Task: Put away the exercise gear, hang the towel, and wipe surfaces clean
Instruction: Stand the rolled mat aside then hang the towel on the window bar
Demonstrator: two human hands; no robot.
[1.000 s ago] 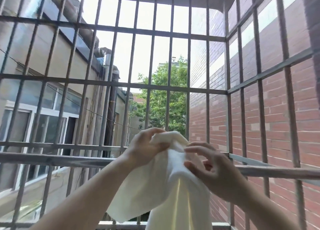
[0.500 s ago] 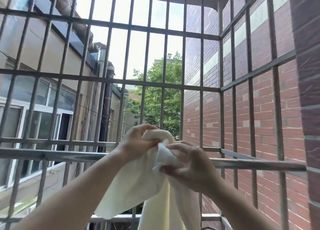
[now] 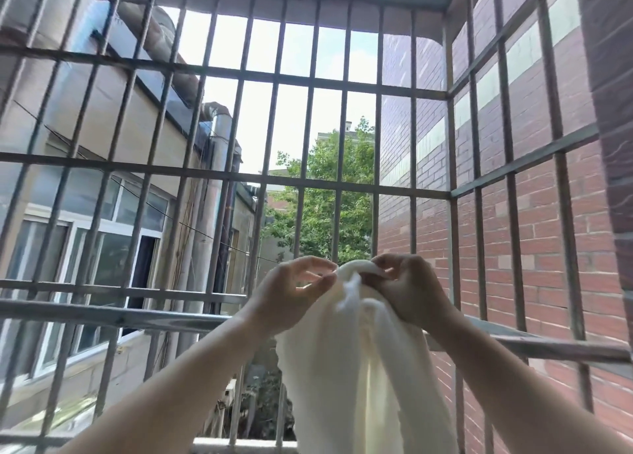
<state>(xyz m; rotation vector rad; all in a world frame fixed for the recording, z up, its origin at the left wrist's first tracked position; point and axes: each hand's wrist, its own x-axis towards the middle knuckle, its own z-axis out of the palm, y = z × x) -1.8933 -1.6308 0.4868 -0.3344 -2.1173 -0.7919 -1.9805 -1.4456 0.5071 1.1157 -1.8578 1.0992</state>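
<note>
Setting, head view: barred balcony grille, brick wall at right
Towel: one cream towel, bunched at top, hanging before the steel rail
Left hand: pinching towel's edge
Right hand: clenched on the bunch
Handling: soft, light, limp; best taken by corners

Both hands were raised before a barred window grille. The right hand gripped the bunched top of a cream towel, which hung below it. The left hand, just beside, pinched the towel's edge with its fingertips. A horizontal metal rail ran behind both wrists.
</note>
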